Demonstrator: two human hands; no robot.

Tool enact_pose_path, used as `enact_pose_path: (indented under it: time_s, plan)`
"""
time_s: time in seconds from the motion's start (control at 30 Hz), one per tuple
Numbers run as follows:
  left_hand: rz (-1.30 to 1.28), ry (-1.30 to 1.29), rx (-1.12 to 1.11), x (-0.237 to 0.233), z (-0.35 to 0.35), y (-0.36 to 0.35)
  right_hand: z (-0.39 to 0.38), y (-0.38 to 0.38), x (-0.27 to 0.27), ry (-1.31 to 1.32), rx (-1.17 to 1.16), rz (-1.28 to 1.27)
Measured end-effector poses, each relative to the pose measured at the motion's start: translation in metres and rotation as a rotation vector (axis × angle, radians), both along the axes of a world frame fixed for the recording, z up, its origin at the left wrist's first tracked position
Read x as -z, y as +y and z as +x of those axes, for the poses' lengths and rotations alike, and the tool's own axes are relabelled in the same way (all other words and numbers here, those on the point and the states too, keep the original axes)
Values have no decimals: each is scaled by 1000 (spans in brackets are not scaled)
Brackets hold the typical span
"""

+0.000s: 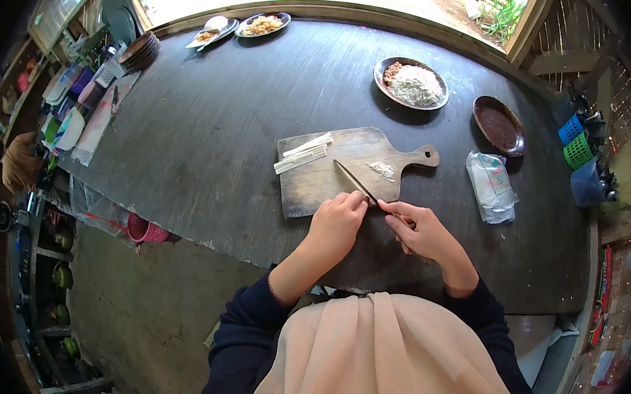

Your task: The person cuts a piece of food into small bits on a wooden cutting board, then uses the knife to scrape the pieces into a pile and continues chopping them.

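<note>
One knife [353, 179] is over the wooden board [307, 188], near its bottom edge. It is long and thin, and it slants. Its tip points away from the person and to the left, and its handle comes back toward the person, to the right. The right hand [421, 233] pinches the handle between thumb and fingers. The left hand [338, 221] has its fingers bent and close together, at the bottom edge of the board, right beside the blade. I cannot tell if it is holding something.

The one board lies longways from left to right, with its own handle on the right. A few white sticks [301, 157] lie at its top left, too close to count for sure. One little pile of white bits [381, 169] sits on its right side.

On the dark table [206, 131] are one white packet [491, 189], one brown oval dish [499, 125], and one plate [395, 100] with a white heap.
</note>
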State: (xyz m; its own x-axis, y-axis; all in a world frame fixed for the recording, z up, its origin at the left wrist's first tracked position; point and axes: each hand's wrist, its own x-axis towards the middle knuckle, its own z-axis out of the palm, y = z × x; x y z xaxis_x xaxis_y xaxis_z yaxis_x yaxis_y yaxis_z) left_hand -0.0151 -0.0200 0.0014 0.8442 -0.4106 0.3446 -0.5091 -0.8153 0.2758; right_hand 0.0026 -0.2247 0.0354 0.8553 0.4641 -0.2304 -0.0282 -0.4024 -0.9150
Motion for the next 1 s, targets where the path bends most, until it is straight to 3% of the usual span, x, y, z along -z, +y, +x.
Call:
enact_pose_path:
  time_s: [0.5,0.7,1.0]
  plan:
    - [-23,-14,-26,6,-2,0,-11,-19,-8,-32,17,20]
    - [-161,-11,-5,8,0,0,-3,-13,0,-84,-44,-23]
    - [-232,-23,-8,12,5,-7,7,-3,5,15,-12,28]
